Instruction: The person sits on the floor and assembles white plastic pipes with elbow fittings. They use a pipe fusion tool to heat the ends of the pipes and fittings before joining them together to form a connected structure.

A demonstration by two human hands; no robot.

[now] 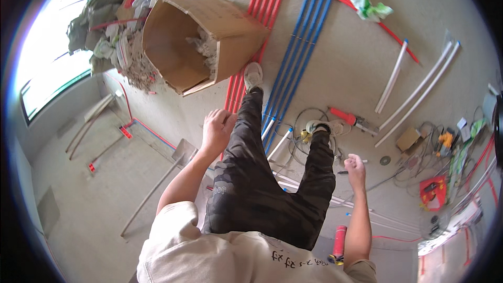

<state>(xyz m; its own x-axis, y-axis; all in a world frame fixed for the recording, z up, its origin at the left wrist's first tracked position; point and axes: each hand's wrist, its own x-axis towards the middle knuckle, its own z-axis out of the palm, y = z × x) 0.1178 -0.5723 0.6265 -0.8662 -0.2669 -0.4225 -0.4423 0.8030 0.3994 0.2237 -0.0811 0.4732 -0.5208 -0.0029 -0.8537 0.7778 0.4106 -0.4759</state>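
My left hand [219,126] hangs beside my left thigh, back upward, its fingers curled in with nothing visible in them. On the other side my right hand [355,166] is closed in a fist, out past my right knee. A small dark stick-like end [343,172] and a short white end show at either side of this fist; whether they belong to one held thing is unclear. My left shoe [253,76] is on the red pipes [234,94] beside a big open cardboard box [241,34] with rubble inside. A red-bodied power tool [343,116] lies near my right shoe [318,126].
Blue pipes [298,57] run along the floor ahead. White pipes [419,86] lie to the right, near cables and a yellow tool [446,140]. Rubble sacks [107,10] are heaped by the window. A shovel [157,196] is at left; a red cylinder [340,240] stands by my right forearm.
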